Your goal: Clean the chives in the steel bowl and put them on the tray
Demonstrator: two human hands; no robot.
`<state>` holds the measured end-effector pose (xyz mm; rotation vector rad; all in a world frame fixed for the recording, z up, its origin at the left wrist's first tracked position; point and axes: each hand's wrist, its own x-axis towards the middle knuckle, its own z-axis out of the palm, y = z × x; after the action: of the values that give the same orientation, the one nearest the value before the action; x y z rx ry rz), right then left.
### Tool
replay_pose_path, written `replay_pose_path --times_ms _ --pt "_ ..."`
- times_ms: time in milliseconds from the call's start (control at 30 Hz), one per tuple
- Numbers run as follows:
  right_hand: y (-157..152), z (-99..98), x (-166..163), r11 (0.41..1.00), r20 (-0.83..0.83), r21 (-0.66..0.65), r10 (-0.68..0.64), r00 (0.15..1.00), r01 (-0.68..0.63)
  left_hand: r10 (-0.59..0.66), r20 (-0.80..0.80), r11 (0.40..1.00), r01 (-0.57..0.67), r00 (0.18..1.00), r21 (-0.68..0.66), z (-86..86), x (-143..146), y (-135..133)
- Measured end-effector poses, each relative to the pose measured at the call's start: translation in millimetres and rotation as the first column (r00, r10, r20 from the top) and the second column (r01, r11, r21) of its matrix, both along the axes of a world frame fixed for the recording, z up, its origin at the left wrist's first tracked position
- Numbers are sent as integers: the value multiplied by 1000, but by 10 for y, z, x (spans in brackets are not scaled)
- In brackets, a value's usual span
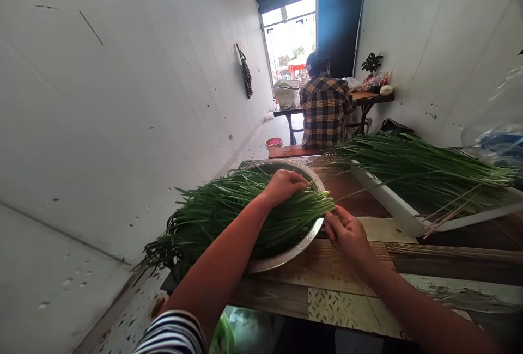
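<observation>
Head view: green stalks (229, 209) are being handled in the metal bowl (286, 259).
Pale ends (321, 202) are being pinched by the right hand (346, 231) (whether anything is being gripped by the left hand (284, 186), above the stalks, cannot be told). Slippage floorward is being risked through the weight of leaves (175, 226) overhanging the rim.

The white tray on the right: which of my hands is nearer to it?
Right. Your right hand is left of the white tray, at the stem ends; your left hand is farther left, over the greens in the bowl.
</observation>
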<state>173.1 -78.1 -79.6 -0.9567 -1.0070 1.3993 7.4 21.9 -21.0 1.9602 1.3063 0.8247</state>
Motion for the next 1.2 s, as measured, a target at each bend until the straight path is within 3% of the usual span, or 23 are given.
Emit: replay_pose_path --times_ms 767,1200 --pt "-29 22 -4 999 -5 -42 -4 1000 4 -10 25 1000 10 1000 -5 -7 20 -22" --pt "23 -105 -5 1000 -23 13 -11 1000 11 -25 10 999 24 1000 25 -35 8 12"
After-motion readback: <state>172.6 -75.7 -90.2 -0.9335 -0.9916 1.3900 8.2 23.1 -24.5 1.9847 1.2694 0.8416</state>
